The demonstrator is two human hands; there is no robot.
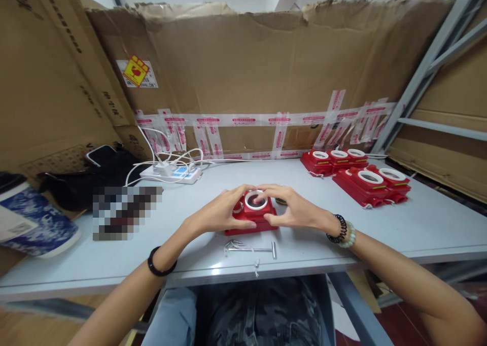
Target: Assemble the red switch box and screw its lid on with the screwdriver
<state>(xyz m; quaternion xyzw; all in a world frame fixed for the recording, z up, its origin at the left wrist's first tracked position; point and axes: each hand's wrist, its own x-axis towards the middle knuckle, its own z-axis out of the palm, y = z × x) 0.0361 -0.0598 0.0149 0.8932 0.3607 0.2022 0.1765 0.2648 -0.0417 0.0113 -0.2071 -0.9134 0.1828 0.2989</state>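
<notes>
A red plastic block (251, 223) with a white ring (255, 200) on top sits on the grey table (198, 254), straight ahead of me. My left hand (220, 213) curls around its left side, thumb along the front edge. My right hand (289, 207) grips its right side, one finger resting inside the white ring. Both hands are closed on the block. A metal T-handle tool (254, 249) and small metal bits (233, 244) lie just in front of the block near the table edge.
Several more red blocks with white rings (357, 176) stand at the back right. A white power strip with cables (171, 172) and a black bag (102, 176) lie at back left, a blue patterned cup (30, 214) at far left. Taped cardboard (243, 77) walls the table; a metal shelf frame (422, 72) stands right.
</notes>
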